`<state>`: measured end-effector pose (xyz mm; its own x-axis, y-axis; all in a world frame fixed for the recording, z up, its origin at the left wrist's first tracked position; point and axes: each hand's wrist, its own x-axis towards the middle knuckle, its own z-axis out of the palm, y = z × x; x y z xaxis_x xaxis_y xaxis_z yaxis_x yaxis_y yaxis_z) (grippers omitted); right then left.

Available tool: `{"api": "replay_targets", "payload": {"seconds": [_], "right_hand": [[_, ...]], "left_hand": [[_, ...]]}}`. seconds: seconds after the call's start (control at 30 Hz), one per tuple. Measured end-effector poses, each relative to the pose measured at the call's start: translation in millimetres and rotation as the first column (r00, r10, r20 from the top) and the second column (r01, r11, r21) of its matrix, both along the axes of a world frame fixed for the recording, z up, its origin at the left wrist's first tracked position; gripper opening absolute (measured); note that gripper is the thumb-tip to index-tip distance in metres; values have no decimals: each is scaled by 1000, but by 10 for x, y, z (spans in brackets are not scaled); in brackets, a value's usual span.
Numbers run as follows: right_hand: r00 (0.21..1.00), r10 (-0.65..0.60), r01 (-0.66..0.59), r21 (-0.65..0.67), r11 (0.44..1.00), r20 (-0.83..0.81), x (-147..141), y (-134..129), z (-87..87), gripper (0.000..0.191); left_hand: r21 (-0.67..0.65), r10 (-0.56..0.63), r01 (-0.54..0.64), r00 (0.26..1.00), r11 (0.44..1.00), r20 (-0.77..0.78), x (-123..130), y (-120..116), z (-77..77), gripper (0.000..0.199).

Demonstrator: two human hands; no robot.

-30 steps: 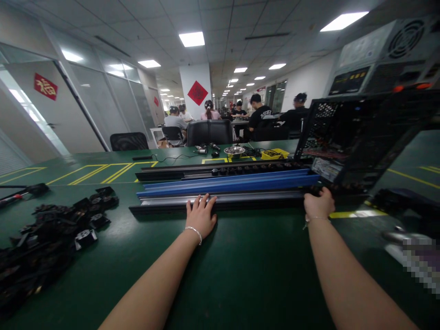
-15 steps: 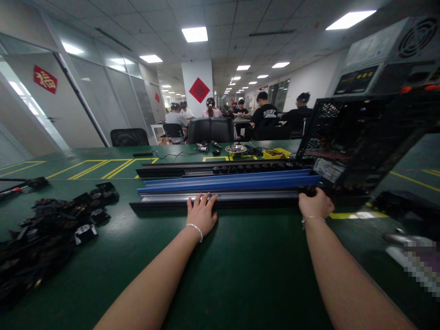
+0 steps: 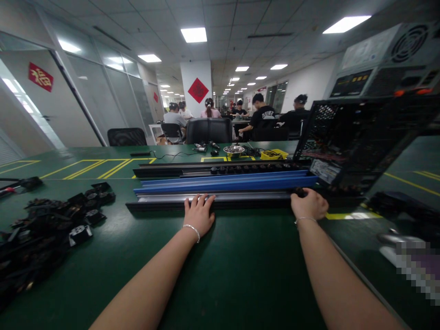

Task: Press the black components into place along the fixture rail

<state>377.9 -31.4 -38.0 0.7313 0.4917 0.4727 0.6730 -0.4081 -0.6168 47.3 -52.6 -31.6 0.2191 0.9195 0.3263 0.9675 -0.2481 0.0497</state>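
Observation:
A long black rail (image 3: 165, 206) with a shiny silvery inner channel lies across the green table in front of me. My left hand (image 3: 199, 215) rests on its near edge left of the middle, fingers spread over the channel. At the rail's right end, my right hand (image 3: 311, 205) is closed, pinching a small black part (image 3: 300, 192) whose exact kind I cannot make out. Just behind lies a long blue rail (image 3: 227, 181). Farther back, another black rail (image 3: 156, 173) carries a row of small round black parts along its right half.
A heap of black parts (image 3: 65, 215) lies at left. An opened computer case (image 3: 338, 142) stands at right, with power supplies (image 3: 371, 55) above it. A metal bowl (image 3: 233, 151) and yellow tray (image 3: 274, 154) sit at the back. Several people sit beyond the table.
My right hand has shifted slightly left along the rail, and the small black part shows more clearly at its fingertips. My left hand stays on the rail. The whole view has moved a little.

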Motion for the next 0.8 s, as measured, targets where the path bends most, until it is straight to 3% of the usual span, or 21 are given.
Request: {"api": "replay_targets", "payload": {"seconds": [0.1, 0.8], "right_hand": [[996, -17, 17, -1, 1000, -86, -125, -43, 64, 38], [999, 47, -47, -3, 999, -16, -258, -30, 76, 32]], "left_hand": [[7, -5, 5, 1000, 1000, 1, -8, 2, -8, 56], [23, -10, 10, 1000, 1000, -13, -7, 6, -12, 56]]}}
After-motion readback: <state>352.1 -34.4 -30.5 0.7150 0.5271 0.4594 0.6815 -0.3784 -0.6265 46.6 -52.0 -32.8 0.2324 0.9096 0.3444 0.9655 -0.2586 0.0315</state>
